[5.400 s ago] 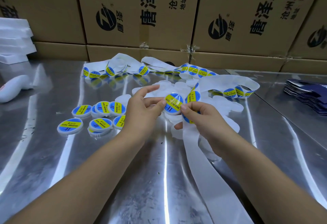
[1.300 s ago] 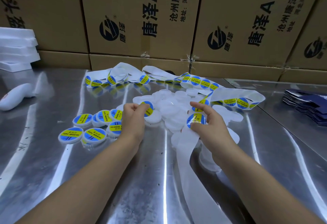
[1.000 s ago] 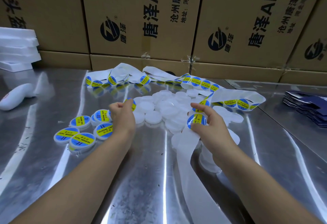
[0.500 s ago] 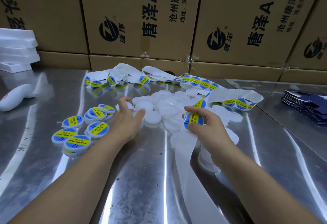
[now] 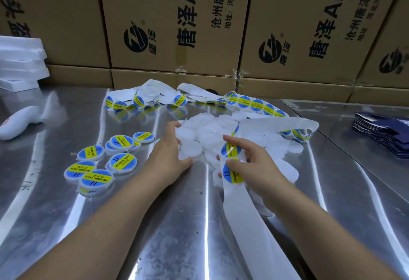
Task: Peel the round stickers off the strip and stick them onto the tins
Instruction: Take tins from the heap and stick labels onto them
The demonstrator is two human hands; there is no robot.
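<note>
Cardboard boxes (image 5: 177, 14) are lining the back of the steel tabletop (image 5: 177, 224). The white strip (image 5: 241, 209) is trailing from the near edge up through the right hand and looping away to the far side. A pile of plain tins (image 5: 210, 129) is lying at the tabletop's middle, with labelled tins (image 5: 121, 162) clustering to its left. The left hand (image 5: 168, 158) is curling fingers and thumb round a plain tin (image 5: 190, 150) at the pile's near-left edge. The right hand (image 5: 261, 169) is pinching the strip, thumb pressing between two blue-and-yellow stickers (image 5: 231, 150).
</note>
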